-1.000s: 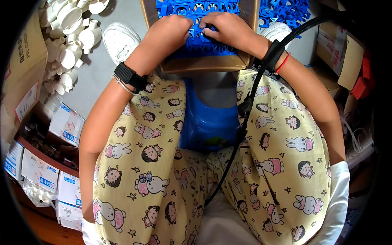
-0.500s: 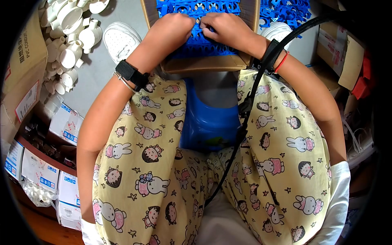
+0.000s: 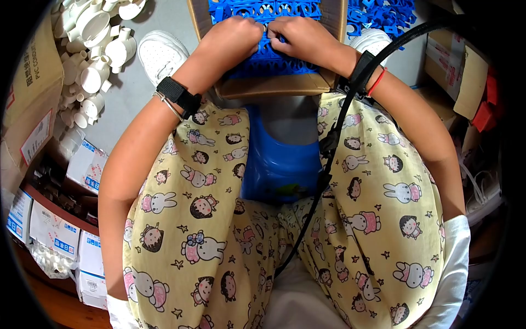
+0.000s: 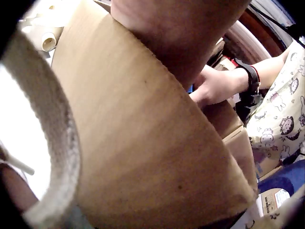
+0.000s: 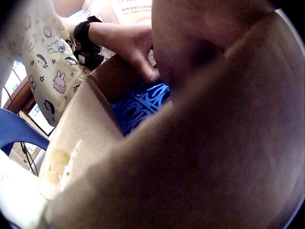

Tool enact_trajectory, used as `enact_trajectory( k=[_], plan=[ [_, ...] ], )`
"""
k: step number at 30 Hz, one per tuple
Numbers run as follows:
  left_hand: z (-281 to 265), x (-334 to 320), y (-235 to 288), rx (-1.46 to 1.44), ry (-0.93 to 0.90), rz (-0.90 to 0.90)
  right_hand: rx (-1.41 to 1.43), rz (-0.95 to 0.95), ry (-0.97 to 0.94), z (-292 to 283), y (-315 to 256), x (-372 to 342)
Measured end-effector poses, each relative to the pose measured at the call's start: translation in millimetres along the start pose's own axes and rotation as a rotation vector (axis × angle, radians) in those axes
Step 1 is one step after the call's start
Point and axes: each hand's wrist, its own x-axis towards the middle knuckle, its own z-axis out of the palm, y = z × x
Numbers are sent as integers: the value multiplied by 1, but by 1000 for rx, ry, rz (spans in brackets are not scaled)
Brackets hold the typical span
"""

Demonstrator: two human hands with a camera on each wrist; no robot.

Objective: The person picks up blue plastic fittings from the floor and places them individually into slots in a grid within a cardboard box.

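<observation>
In the head view, blue plastic parts (image 3: 276,67) lie in rows inside an open cardboard box (image 3: 274,86). My left hand (image 3: 233,39) curls its fingers round part of the blue pieces, knuckles up. Facing it across a small gap, my right hand (image 3: 308,43) pinches at the same pieces, with a bit of blue showing by its thumb. The left wrist view has the box wall (image 4: 133,119) hiding the left fingertips. In the right wrist view, blue parts (image 5: 142,102) show below the left hand (image 5: 133,45); the right fingertips are hidden.
White plastic fittings (image 3: 93,74) are heaped at the left. Loose blue parts (image 3: 383,16) lie on the floor right of the box. A blue stool (image 3: 282,170) stands between the knees, and a black cable (image 3: 341,123) crosses the right forearm.
The left hand has shifted slightly up and right, its elbow outward. The right hand stays nearly in place, its fingers a little more curled.
</observation>
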Motion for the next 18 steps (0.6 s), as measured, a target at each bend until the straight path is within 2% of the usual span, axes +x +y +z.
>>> enact_trajectory(
  k=[3, 9, 11, 18],
  plan=[
    [-3, -1, 4, 39, 31, 32, -7, 6, -4, 0, 0, 0],
    [-3, -1, 6, 60, -7, -46, -1, 15, 19, 0, -1, 0],
    [-3, -4, 5, -58, 62, -46, 6, 22, 13, 0, -1, 0],
    [-10, -7, 6, -95, 1, -35, 14, 1, 47, 3, 2, -1]
  ],
)
